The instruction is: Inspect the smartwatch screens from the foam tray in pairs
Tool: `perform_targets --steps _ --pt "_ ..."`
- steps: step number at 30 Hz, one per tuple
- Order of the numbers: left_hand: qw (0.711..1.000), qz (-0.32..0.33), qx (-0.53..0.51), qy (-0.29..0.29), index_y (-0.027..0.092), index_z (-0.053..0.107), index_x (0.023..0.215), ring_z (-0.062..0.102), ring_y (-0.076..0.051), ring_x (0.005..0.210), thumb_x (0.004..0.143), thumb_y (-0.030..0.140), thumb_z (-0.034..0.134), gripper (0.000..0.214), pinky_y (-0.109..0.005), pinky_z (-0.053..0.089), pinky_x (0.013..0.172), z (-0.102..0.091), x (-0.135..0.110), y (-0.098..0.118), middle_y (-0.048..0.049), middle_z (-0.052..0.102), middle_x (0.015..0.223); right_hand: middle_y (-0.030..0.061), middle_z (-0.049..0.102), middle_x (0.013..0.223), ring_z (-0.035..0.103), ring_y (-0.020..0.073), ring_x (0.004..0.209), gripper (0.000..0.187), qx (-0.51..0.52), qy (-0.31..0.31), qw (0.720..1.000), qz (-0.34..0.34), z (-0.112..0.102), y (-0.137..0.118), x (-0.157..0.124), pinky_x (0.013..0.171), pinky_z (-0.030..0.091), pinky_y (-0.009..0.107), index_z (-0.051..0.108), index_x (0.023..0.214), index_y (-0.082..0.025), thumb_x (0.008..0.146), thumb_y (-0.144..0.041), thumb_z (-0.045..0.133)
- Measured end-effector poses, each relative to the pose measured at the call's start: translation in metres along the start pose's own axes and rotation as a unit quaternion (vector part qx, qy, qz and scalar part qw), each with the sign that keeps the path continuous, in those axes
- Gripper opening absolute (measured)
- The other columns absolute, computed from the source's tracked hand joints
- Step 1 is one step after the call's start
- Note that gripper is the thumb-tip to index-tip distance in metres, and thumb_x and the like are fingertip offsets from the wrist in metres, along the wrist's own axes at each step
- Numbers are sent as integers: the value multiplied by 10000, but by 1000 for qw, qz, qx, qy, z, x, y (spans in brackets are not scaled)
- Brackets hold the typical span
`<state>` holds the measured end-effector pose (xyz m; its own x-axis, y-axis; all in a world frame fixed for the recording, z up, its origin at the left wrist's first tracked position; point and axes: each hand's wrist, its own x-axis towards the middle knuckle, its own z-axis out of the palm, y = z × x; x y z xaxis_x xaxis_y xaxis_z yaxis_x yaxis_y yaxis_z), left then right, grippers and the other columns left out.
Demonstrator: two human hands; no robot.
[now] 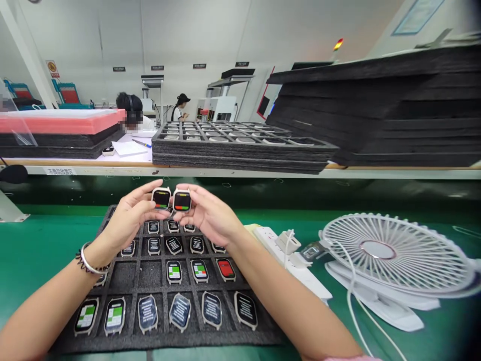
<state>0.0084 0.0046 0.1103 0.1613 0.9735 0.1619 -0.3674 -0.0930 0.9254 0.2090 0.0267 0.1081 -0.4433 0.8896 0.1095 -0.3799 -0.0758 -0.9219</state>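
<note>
My left hand [136, 213] grips a smartwatch body [161, 198] between thumb and fingers, its dark screen turned toward me with a red and green strip at the bottom. Right beside it, my right hand [210, 213] holds a second strapless smartwatch [182, 200] with a similar screen. Below both hands lies a black foam tray [151, 274] divided into compartments. Several watches sit in it, some showing white text, some green and white blocks; one watch [226, 269] has a red screen. Two compartments in the third row hold no watch. My forearms cover parts of the tray.
A white fan [379, 250] and a power strip [300, 271] with cables lie to the right on the green bench [33, 255]. Above, a shelf [210, 172] carries a foam tray of watches [240, 153] and stacked black foam [376, 110]. Two people work beyond.
</note>
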Motion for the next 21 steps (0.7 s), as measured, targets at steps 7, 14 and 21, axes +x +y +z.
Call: perform_targets --steps 7,14,21 --pt "984 165 67 -22 199 638 1325 734 -136 739 711 156 777 632 -302 624 808 17 32 60 10 716 888 43 720 923 644 140 592 161 -95 -17 987 -129 24 -75 39 542 492 252 556 1139 -217 989 -255 511" --pt "968 239 73 -31 217 632 1322 705 -130 719 672 109 797 680 -289 596 801 27 51 97 17 691 853 40 678 908 634 157 652 300 -144 -74 964 -210 45 -117 54 607 491 280 534 1155 -201 856 -215 557" --pt "959 271 79 -38 211 607 1363 699 -155 748 652 108 814 748 -310 583 796 32 49 116 0 684 862 10 666 970 643 139 704 536 -192 -93 945 -246 56 -134 51 681 527 286 537 1188 -217 672 -72 561"
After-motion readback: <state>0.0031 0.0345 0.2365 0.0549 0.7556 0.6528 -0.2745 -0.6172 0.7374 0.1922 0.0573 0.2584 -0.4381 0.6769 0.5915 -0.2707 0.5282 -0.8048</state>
